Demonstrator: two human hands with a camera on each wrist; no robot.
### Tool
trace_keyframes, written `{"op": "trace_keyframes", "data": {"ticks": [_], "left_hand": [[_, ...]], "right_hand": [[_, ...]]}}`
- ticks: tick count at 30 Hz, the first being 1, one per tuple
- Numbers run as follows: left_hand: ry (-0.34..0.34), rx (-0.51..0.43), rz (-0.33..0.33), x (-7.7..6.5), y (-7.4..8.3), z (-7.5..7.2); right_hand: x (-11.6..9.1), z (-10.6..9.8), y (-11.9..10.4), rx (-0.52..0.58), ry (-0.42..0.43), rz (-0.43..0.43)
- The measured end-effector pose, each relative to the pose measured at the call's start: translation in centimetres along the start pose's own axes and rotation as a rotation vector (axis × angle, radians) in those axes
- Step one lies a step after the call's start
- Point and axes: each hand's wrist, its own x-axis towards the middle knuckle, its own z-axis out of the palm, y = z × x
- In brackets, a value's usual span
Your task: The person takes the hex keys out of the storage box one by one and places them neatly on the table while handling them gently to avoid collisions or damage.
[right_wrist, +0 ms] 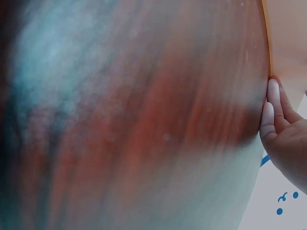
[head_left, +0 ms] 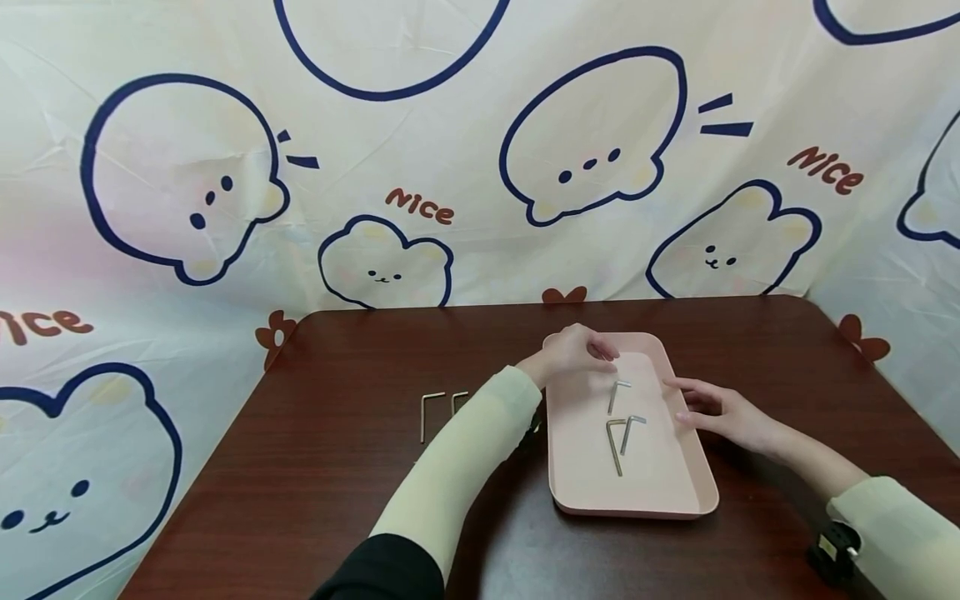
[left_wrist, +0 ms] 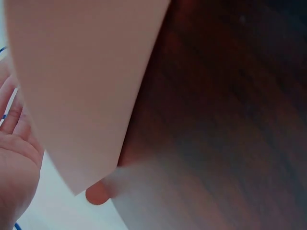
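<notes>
My left hand is over the far left corner of a pale pink tray, its fingers loosely bent and nothing visible in them. Three L-shaped hex keys lie on the tray floor: a silver one nearest that hand, another silver one in the middle, and a brass-toned one beside it. At the tray's right side, my right hand holds the rim. In the right wrist view, fingertips rest against the tray's outer wall.
More hex keys lie on the dark wooden table left of the tray: one hex key in full, another partly behind my left sleeve. A printed cloth hangs behind the table.
</notes>
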Motion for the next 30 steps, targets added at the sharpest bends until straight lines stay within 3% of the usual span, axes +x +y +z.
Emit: {"op": "trace_keyframes", "data": {"ticks": [6,12,15,24,30], "left_hand": [[-0.057,-0.162,0.021,0.0,-0.2,1.3],[-0.064,-0.194,0.012,-0.1,-0.3,2.3],[-0.072,-0.164,0.004,0.0,-0.5,2.6],[-0.095,0.059,0.035,0.3,-0.5,3.0],[-0.089,0.088,0.036,0.1,-0.5,3.1]], "right_hand": [[0.0,0.0,0.3,0.002,-0.001,0.002],[0.0,0.0,0.4,0.01,-0.001,-0.012],[0.1,0.1,0.3,0.014,-0.001,-0.011],[0.0,0.0,-0.1,0.013,-0.003,-0.012],[0.0,0.1,-0.1,-0.002,0.006,-0.028]]}}
